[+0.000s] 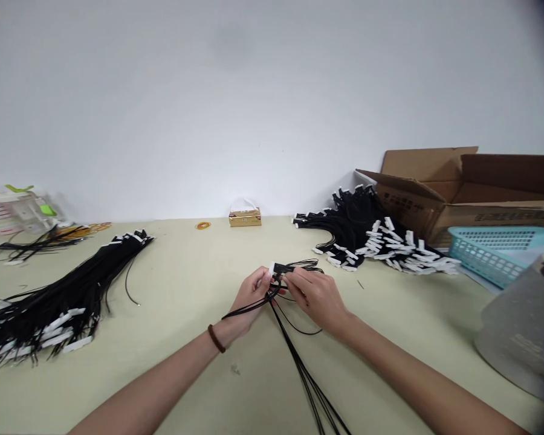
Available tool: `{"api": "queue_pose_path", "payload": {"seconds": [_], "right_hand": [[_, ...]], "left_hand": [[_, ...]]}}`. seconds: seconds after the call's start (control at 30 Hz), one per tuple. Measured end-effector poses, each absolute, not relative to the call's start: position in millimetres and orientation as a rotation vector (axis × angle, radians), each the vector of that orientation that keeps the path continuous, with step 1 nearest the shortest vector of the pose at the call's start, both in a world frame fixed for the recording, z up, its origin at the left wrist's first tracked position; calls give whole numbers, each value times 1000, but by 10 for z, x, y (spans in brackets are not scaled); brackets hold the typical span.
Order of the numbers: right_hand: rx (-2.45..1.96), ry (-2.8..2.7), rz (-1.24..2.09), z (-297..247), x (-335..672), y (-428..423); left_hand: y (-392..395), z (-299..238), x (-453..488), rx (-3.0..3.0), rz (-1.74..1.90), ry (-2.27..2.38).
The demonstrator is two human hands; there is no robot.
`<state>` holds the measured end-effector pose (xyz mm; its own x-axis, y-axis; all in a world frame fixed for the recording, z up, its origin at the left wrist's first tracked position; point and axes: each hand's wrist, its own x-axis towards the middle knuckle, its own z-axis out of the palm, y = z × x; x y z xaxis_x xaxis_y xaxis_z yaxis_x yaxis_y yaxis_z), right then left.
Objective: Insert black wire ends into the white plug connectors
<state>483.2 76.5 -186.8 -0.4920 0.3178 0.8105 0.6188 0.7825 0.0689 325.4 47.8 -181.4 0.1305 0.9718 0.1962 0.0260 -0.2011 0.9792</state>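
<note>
Near the middle of the table, both hands meet at a black wire harness with a white connector at its upper end. My left hand is closed on it, thumb against the connector. Fingers of my right hand pinch the black wires just right of the connector. Some wires loop over the left wrist, others curl back behind the right hand, and several trail down toward the table's front edge. The fingertips partly hide where the wires enter the connector.
A bundle of black harnesses lies at left, a larger pile at back right. Beyond them stand a cardboard box, teal basket, grey container, tissue box, rubber bands and a clear bottle.
</note>
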Motion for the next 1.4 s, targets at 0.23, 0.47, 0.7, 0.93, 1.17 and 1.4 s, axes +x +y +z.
{"api": "queue_pose_path", "payload": {"seconds": [0.23, 0.47, 0.7, 0.93, 1.17, 1.4], "right_hand": [[-696, -2137, -404, -1886, 4841, 777], [-683, -2137, -393, -1887, 4842, 783], [-685, -2123, -392, -1874, 4850, 791], [-676, -2053, -414, -1869, 4825, 759], [-685, -2042, -306, -1863, 4837, 741], [-619, -2073, -248, -1889, 4842, 778]], "left_hand": [[474, -1817, 3254, 1460, 1232, 1052], [467, -1817, 3256, 1456, 1224, 1042], [458, -1788, 3270, 1475, 1248, 1055], [470, -1801, 3275, 1464, 1230, 1064], [497, -1804, 3240, 1557, 1223, 1100], [524, -1839, 3227, 1603, 1226, 1129]]}}
